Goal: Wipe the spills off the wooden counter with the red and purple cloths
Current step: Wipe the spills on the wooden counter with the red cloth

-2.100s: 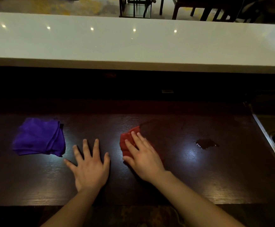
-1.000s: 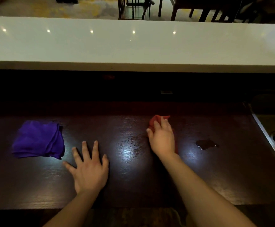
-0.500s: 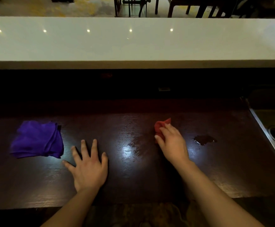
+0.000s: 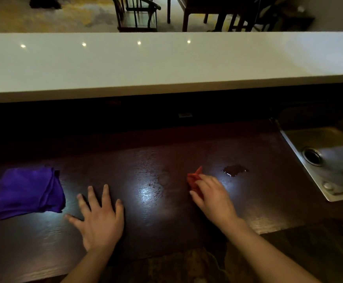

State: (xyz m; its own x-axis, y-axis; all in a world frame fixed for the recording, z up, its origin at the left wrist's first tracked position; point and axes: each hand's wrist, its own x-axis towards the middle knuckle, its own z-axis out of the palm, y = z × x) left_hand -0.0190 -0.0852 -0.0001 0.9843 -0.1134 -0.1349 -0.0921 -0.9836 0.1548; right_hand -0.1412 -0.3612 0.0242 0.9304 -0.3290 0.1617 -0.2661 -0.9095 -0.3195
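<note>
Red cloth pressed to the dark wooden counter (image 4: 166, 237) under the right hand.

The left hand (image 4: 100, 219) is laid flat, fingers spread, nothing grasped. The right hand (image 4: 213, 198) is curled over the crumpled red cloth (image 4: 194, 180), most of which is hidden. A dark spill (image 4: 235, 170) is seen at 2 o'clock, apart from it. The folded purple cloth (image 4: 27, 194) lies at 9 o'clock. The steel sink (image 4: 309, 176) bounds the right edge; a white ledge (image 4: 166, 64) lies beyond.

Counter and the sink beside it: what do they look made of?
Counter: dark wood or wood veneer, apparently; fine grain lines show, and the glossy finish mirrors the light. Sink: brushed metal, probably stainless steel; grey sheen, round drain.
</note>
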